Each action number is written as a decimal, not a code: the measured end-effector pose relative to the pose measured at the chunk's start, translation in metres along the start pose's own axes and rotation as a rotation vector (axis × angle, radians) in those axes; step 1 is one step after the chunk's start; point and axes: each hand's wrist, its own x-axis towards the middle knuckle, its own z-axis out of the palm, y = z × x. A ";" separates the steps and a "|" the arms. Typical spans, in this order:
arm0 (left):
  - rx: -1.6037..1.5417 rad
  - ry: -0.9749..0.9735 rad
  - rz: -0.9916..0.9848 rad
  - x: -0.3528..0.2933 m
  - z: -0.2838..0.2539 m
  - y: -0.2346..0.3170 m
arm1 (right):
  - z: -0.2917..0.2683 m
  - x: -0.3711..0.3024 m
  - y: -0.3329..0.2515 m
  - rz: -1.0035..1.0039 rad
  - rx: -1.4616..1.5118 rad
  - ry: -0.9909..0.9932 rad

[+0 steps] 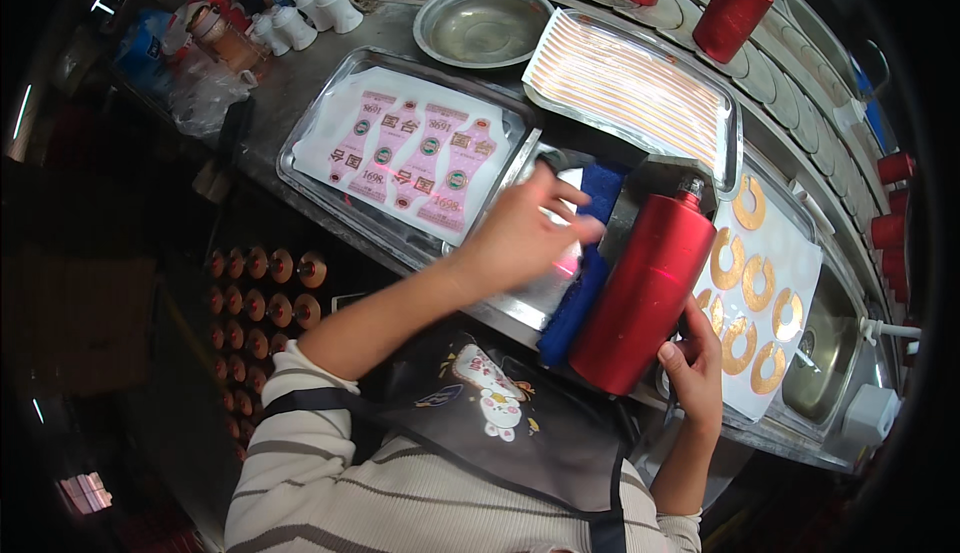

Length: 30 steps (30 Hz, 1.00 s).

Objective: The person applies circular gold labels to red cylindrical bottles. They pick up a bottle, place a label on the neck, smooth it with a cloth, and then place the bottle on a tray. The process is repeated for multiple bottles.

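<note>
Left hand (pixel 520 238) spread flat, fingers pressing something small and pale onto the blue cloth pad (pixel 585 273), holding nothing firmly; right hand (pixel 695 363) closed around the base of a red metal bottle (pixel 645 288) lying tilted just right of the pad. Seemingly mid-labelling: label being readied beside the bottle. Left of the pad, steel tray (pixel 300 158) of pink neck labels (pixel 420 158); right of the bottle, sheet of gold ring stickers (pixel 750 303). Next move probably calls for careful alignment of label on bottle.
</note>
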 end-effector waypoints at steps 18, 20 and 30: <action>0.957 0.036 0.433 0.101 -0.144 -0.067 | -0.003 0.001 -0.011 0.137 0.069 -0.038; 0.899 0.020 0.433 0.105 -0.143 -0.067 | -0.003 0.002 -0.011 0.135 0.071 -0.034; 0.490 0.026 0.195 0.124 -0.142 -0.072 | -0.003 0.004 -0.014 0.124 0.077 -0.037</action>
